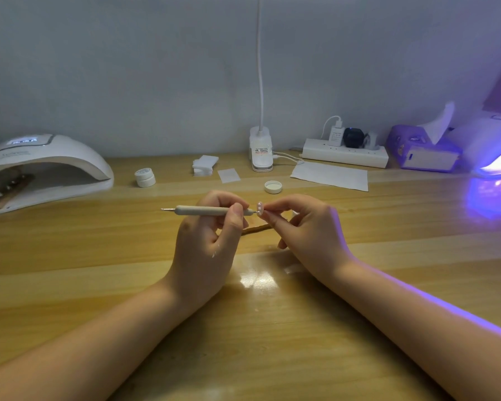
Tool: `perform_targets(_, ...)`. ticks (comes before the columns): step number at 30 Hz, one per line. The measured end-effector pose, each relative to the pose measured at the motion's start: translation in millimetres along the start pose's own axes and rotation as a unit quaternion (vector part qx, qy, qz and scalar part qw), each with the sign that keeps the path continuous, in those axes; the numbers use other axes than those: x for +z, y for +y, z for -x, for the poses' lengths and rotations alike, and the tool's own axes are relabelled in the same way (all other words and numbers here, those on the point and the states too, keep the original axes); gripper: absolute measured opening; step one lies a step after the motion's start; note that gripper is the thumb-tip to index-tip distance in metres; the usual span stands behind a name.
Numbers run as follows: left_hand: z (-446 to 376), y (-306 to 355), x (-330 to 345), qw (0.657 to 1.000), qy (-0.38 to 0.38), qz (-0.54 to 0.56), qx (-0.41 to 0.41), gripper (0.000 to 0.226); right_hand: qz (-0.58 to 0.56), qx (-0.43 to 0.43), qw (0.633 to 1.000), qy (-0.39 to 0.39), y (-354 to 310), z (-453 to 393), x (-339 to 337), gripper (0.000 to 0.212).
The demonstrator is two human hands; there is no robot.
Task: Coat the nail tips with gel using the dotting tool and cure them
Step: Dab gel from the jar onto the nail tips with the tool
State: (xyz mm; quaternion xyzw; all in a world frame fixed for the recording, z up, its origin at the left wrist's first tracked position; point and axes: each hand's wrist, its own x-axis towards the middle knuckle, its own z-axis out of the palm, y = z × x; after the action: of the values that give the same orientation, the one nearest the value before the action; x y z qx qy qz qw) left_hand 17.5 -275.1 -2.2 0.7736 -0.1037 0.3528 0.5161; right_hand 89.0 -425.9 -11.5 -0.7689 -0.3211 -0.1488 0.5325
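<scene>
1. Head view is showing the nail tip [260, 208], small and pink, raised a little above the desk [272, 328] near its middle; the right hand [304, 227] is pinching it between thumb and fingertips.
2. The left hand [211, 227] is gripping the dotting tool [209, 210] with fingers curled round the shaft, and the tool's right end is touching or almost touching the nail tip; I cannot tell which.
3. I am judging that the tip could be slipping or turning in such a small grip if the tool is pressing too hard, and then gel would be smearing on the fingers.
4. Both hands are working in the air with only the forearms resting on the desk, so a small shake could be placing the dots wrongly.
5. A violet glow is falling on the right arm from the lit curing lamp [495, 151] at the right edge, so gel could perhaps be hardening too early.
6. Behind the hands an open lid [273, 186] and a small white jar [145, 177] are lying on the desk.
7. The desk is glossy wood; a second curing lamp [41, 166] is standing at the left, and a power strip [344, 153] and a tissue box [422, 149] are sitting along the pale wall [156, 68].
</scene>
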Motion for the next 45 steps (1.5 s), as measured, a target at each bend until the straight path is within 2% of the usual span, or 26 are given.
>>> perform_targets(39, -0.5, 0.7, -0.6, 1.000, 0.008, 0.015, 0.012, 0.014, 0.011, 0.001, 1.000, -0.005, -0.8, -0.2, -0.1, 0.015)
perform_targets(45, -0.4, -1.2, 0.1, 1.000, -0.003, 0.010, -0.007, 0.010, 0.010, 0.003, 1.000, -0.005, -0.5, 0.2, -0.4, 0.015)
